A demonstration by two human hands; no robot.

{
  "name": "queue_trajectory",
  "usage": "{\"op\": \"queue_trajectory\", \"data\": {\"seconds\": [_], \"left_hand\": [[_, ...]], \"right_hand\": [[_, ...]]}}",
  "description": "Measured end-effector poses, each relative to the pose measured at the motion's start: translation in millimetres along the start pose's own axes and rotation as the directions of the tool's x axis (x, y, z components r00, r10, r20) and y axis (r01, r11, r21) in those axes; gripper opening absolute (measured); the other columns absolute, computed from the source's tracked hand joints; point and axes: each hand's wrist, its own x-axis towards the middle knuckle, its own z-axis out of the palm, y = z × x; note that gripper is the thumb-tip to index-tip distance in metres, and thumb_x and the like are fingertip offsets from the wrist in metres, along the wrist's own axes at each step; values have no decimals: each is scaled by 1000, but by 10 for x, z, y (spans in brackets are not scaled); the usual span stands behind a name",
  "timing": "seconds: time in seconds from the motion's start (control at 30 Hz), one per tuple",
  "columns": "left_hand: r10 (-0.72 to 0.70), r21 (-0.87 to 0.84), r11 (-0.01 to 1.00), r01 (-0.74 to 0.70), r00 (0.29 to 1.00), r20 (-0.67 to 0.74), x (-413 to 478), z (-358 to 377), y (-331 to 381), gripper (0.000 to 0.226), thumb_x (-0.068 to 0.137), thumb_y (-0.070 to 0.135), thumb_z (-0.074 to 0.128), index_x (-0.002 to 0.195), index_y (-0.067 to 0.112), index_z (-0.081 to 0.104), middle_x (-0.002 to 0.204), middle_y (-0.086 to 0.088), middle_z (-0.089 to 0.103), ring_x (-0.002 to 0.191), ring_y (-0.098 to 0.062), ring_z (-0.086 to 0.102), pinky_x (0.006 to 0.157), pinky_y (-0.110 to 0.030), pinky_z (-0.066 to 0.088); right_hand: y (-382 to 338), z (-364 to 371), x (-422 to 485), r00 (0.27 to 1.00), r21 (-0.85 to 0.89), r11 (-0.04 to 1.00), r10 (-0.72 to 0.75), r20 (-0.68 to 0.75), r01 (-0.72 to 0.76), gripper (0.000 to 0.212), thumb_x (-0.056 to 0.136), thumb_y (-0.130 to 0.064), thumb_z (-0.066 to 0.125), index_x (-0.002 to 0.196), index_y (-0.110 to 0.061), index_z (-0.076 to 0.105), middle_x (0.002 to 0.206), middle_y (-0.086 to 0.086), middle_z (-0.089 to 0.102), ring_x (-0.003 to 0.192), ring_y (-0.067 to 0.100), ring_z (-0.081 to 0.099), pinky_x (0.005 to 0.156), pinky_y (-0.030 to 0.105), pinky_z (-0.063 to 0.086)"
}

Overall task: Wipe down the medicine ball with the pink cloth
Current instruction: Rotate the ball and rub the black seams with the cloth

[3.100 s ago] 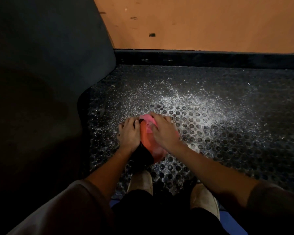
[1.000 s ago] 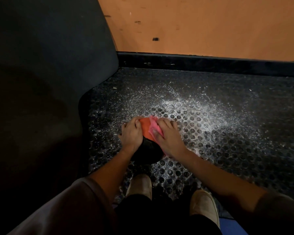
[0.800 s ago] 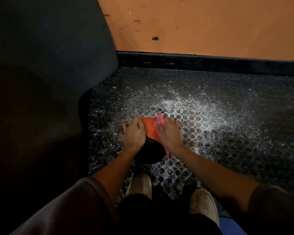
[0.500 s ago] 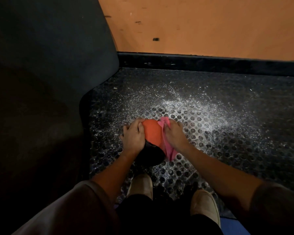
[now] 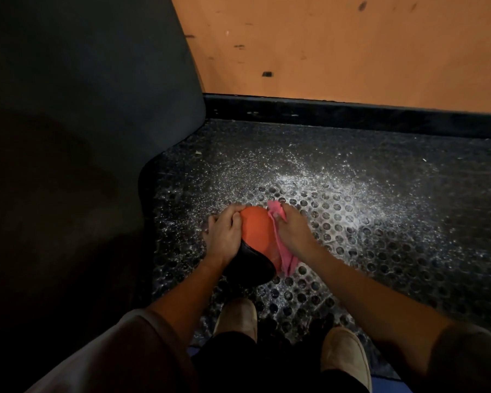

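**MEDICINE BALL: WIPE IN PROGRESS, RIGHT SIDE**

Step in hand: wiping the ball's right flank.
- Medicine ball (image 5: pixel 255 231): one, orange over black, resting on studded floor mat (image 5: pixel 380 222), just ahead of two shoes (image 5: pixel 236 319).
- Pink cloth (image 5: pixel 286 260): one, gripped by right hand (image 5: pixel 294 234) and pressed to ball's right side, tail hanging below wrist.
- Hands: two. Left hand (image 5: pixel 224 236) curled round ball's left side, steadying.

Next move, by judgement: calls for turning the ball to bring black underside and left flank under cloth, with firm left-hand hold against rolling.
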Motion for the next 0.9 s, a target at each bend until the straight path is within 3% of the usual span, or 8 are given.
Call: {"op": "queue_trajectory", "data": {"seconds": [0.13,0.2,0.37,0.5,0.57,0.7,0.83,0.9], "left_hand": [[-21,-19,1000,21,1000,-9,38,-9,-17,31,103,33,26,116,35,55,117,11,56,123,-20,35,109,-55,23],[-10,-32,999,10,1000,-5,38,-26,-40,32,103,34,25,116,36,54,114,12,56,121,-20,36,107,-58,26],[-20,2,1000,20,1000,-18,10,21,41,32,104,35,26,118,35,54,125,10,56,127,-19,32,108,-56,20],[-37,28,999,37,999,-30,50,39,108,32,103,36,24,115,34,54,120,11,56,127,-20,33,107,-60,18],[-30,40,999,30,1000,-3,59,57,100,32,103,35,24,117,33,53,123,11,55,129,-22,32,106,-61,19],[17,90,996,-17,1000,3,0,87,172,31,103,35,26,119,31,52,131,11,53,128,-22,31,105,-59,20],[56,98,994,-53,998,-23,-100,172,187,27,102,34,26,117,32,49,132,11,50,129,-21,29,107,-62,16],[65,80,995,-63,998,-22,-125,176,147,24,101,33,29,115,33,49,131,13,50,128,-20,29,107,-61,16]], "right_hand": [[-141,90,-206,912,-263,873,-392,121,410,41,90,-44,53,127,-26,55,120,-12,53,110,10,37,85,22,36],[-94,78,-254,873,-299,821,-469,135,487,47,87,-53,50,128,-31,53,120,-18,50,109,9,37,87,24,37],[-43,25,-95,992,-81,991,-112,-60,107,25,94,-42,52,105,-20,54,107,-4,48,113,21,39,87,35,43],[-166,63,-178,961,-245,929,-274,44,276,33,91,-39,59,120,-24,51,112,-9,45,106,13,31,84,25,32],[-101,30,-207,958,-207,936,-282,50,286,33,88,-40,61,118,-28,51,111,-11,44,106,10,31,84,23,33],[34,-37,-121,986,-67,986,-156,-63,152,25,88,-46,55,95,-23,48,100,-4,51,103,20,47,78,30,44],[135,-213,7,993,108,990,101,-57,-94,20,100,-20,47,116,-11,54,105,1,58,104,23,59,71,23,43],[171,-243,-31,992,122,985,124,-10,-122,27,102,-18,42,123,-10,57,111,3,62,101,20,60,71,19,43]]}}
